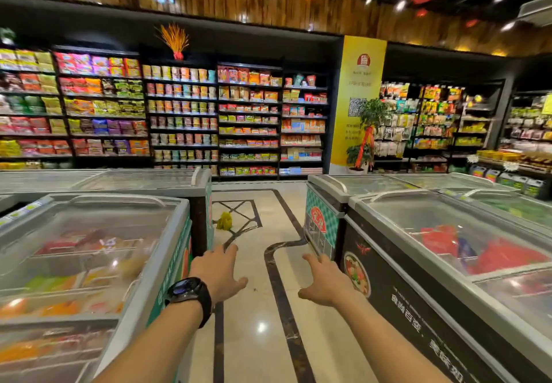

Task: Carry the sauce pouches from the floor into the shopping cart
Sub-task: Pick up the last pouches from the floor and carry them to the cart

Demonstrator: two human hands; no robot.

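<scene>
Walking up to the sauce pouches (224,220) on the floor (257,335).
My left hand (219,273) and right hand (325,284) are empty, fingers spread; next I must close in and crouch.

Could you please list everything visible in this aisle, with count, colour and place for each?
Sauce pouches: one small yellow pile, on the floor by the left freezers' far end.
Chest freezers: several, grey-rimmed with glass lids, lining both sides of the aisle.
Shelves: many, black, packed with colourful packets, along the back wall.
Pillar: one, yellow, right of centre.
Shopping cart: none in view.
Wristwatch: one, black, left wrist.
Left hand: open, empty.
Right hand: open, empty.
</scene>
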